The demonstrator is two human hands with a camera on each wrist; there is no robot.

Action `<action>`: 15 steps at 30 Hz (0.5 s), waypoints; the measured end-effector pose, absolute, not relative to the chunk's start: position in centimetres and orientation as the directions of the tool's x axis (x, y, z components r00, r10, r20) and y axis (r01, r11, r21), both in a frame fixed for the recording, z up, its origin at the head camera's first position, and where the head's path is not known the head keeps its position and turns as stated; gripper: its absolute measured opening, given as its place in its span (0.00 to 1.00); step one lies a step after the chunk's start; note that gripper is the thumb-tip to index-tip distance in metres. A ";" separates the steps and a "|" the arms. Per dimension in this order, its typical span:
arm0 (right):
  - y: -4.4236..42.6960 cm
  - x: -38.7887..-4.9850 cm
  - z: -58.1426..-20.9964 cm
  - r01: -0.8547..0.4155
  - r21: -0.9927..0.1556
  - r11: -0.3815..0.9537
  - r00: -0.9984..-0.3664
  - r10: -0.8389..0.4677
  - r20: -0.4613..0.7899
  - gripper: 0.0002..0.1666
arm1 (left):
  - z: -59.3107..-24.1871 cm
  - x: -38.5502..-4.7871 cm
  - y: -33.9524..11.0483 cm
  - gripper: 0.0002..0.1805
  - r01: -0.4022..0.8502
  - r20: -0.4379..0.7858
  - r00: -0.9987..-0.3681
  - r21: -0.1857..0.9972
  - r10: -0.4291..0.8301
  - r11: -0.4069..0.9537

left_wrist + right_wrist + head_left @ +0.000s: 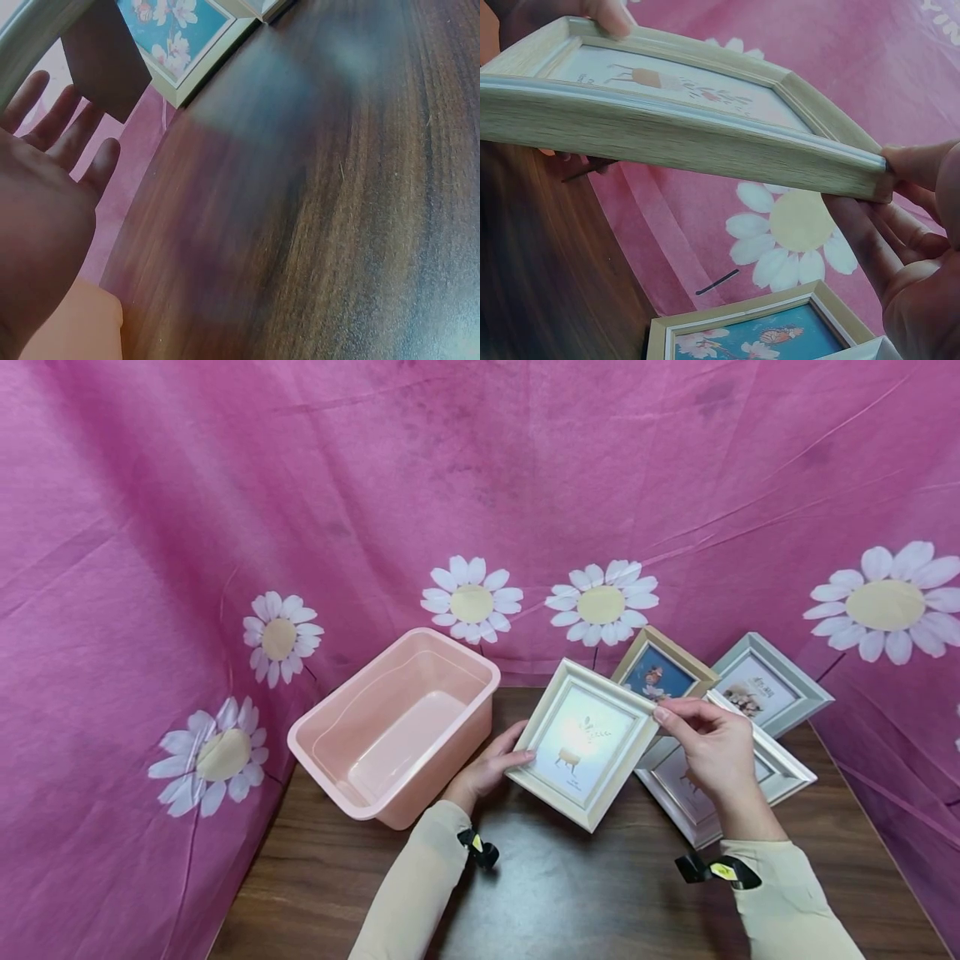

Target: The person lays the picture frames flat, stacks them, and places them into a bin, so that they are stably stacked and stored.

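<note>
A cream picture frame (583, 745) with a deer print is held tilted above the table, between both hands. My left hand (491, 768) grips its left edge, thumb on the front. In the left wrist view the left hand's fingers (67, 139) lie behind it, near a dark brown flap (105, 60) on its back. My right hand (712, 747) pinches the upper right corner; the right wrist view shows the thumb above and the fingers below that corner. Light glares off the glass over part of the print.
Left of the hands stands a pink plastic bin (393, 727), with nothing inside it. At right lie a tan frame (660, 668) with a blue picture, a grey-green frame (772, 681) and a white frame (705, 835), overlapping. A pink flowered cloth (525, 485) hangs behind the wooden table (525, 902).
</note>
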State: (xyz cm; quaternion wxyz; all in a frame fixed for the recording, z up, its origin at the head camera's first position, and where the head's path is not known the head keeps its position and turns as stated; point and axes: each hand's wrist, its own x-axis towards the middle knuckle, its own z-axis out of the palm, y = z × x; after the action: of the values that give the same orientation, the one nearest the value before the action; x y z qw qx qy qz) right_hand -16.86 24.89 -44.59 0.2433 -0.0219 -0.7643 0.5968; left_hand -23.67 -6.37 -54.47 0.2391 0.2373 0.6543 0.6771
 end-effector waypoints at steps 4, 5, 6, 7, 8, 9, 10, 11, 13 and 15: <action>25.0 -16.9 -44.7 -0.255 -0.923 0.289 -0.878 0.331 0.346 0.07 | -54.6 -23.7 -6.6 0.38 0.025 0.028 -0.789 1.000 0.614 -0.013; 25.0 -16.9 -44.7 -0.256 -0.923 0.288 -0.877 0.333 0.347 0.07 | -54.5 -23.7 -6.7 0.38 0.035 0.032 -0.792 0.999 0.609 -0.007; 25.0 -16.9 -44.7 -0.256 -0.923 0.286 -0.876 0.334 0.347 0.07 | -54.5 -23.7 -6.8 0.38 0.042 0.035 -0.793 0.999 0.608 -0.003; 25.1 -16.9 -44.8 -0.257 -0.924 0.283 -0.876 0.336 0.346 0.07 | -54.5 -23.7 -6.9 0.38 0.051 0.039 -0.794 0.999 0.606 0.002; 25.1 -16.9 -44.8 -0.258 -0.925 0.278 -0.876 0.337 0.345 0.07 | -54.5 -23.7 -6.9 0.38 0.059 0.043 -0.794 0.998 0.606 0.006; 25.1 -16.9 -44.8 -0.258 -0.926 0.274 -0.876 0.339 0.344 0.07 | -54.5 -23.7 -7.0 0.38 0.067 0.048 -0.793 0.998 0.608 0.009; 25.0 -16.9 -44.8 -0.257 -0.927 0.274 -0.876 0.340 0.343 0.08 | -54.4 -23.7 -7.1 0.38 0.076 0.053 -0.790 0.997 0.610 0.012; 25.0 -16.9 -44.8 -0.255 -0.929 0.268 -0.877 0.341 0.338 0.08 | -54.4 -23.7 -7.2 0.38 0.086 0.058 -0.789 0.996 0.612 0.017; 25.0 -16.9 -44.8 -0.251 -0.934 0.256 -0.880 0.341 0.330 0.08 | -54.4 -23.7 -7.4 0.37 0.107 0.070 -0.786 0.994 0.614 0.023; 25.1 -16.9 -44.9 -0.248 -0.939 0.239 -0.884 0.342 0.320 0.08 | -54.4 -23.6 -7.6 0.36 0.130 0.083 -0.784 0.991 0.616 0.031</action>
State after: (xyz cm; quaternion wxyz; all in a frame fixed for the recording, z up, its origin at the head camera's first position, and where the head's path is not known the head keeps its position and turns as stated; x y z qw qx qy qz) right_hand -16.91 25.07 -44.85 0.2392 -0.0314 -0.7499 0.6160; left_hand -23.65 -7.62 -54.44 0.1892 0.2691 0.6927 0.6418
